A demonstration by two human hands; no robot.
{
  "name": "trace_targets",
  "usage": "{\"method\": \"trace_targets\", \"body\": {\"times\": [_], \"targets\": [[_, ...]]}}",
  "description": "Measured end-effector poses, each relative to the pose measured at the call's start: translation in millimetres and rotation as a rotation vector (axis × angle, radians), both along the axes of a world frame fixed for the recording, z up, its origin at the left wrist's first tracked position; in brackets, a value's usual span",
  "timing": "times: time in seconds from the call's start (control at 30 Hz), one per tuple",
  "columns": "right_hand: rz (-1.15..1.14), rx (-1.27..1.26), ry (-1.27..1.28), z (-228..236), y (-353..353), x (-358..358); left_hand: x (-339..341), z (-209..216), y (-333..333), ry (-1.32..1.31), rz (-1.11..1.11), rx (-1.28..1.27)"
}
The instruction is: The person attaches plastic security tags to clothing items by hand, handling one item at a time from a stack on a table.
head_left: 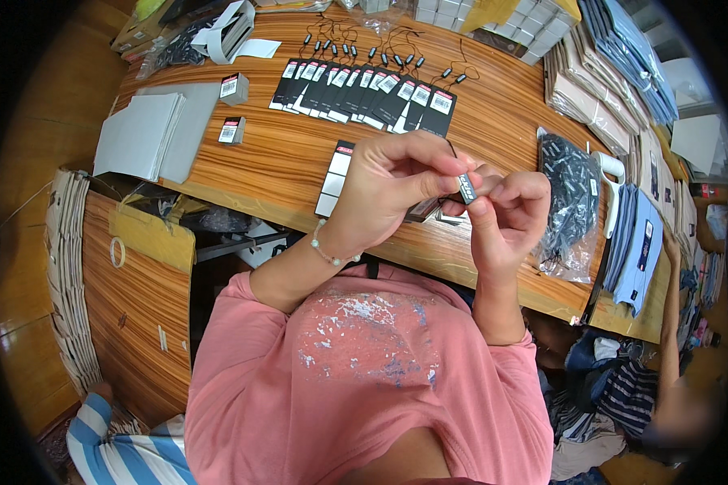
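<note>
Both hands meet above the near edge of the wooden table. My left hand [384,178] pinches a small black plastic string seal [466,190] with pale lettering between thumb and fingertips. My right hand [511,212] is closed on the same seal from the other side. A short piece of black cord shows above the fingertips. Under my left hand lies a black-and-white hang tag [333,179], partly covered. More cards lie beneath the hands, mostly hidden. Farther back, a fanned row of black hang tags [352,90] has corded seals laid out behind it.
A clear bag of black string seals [570,194] lies at the right, beside a white handle-shaped object [611,186]. Two small label stacks [233,89] and white sheets [141,133] sit at the left. Folded bagged garments [594,89] line the right side. Other people are nearby.
</note>
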State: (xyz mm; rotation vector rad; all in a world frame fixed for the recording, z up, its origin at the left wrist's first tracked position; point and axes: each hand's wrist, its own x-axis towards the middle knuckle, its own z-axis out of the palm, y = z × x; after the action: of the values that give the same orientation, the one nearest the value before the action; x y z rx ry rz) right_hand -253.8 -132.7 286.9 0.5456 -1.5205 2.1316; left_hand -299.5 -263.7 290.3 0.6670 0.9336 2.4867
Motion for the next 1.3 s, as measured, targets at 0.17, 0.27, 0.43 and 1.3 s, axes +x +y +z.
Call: {"method": "trace_targets", "body": {"times": [0.17,0.27,0.43,1.3], "targets": [[0.046,-0.041,-0.186,3,5,3,-4,-3,1,-0.043,-0.014,-0.024],[0.118,-0.008,-0.196,11,13,1,1,-4,4,-0.221,-0.036,0.11],[0.017,0.012,-0.269,14,9,6,1,-7,4,-0.239,-0.04,0.108],[-0.172,0.256,0.054,6,8,2,8,-4,3,-0.217,-0.043,0.072]]}}
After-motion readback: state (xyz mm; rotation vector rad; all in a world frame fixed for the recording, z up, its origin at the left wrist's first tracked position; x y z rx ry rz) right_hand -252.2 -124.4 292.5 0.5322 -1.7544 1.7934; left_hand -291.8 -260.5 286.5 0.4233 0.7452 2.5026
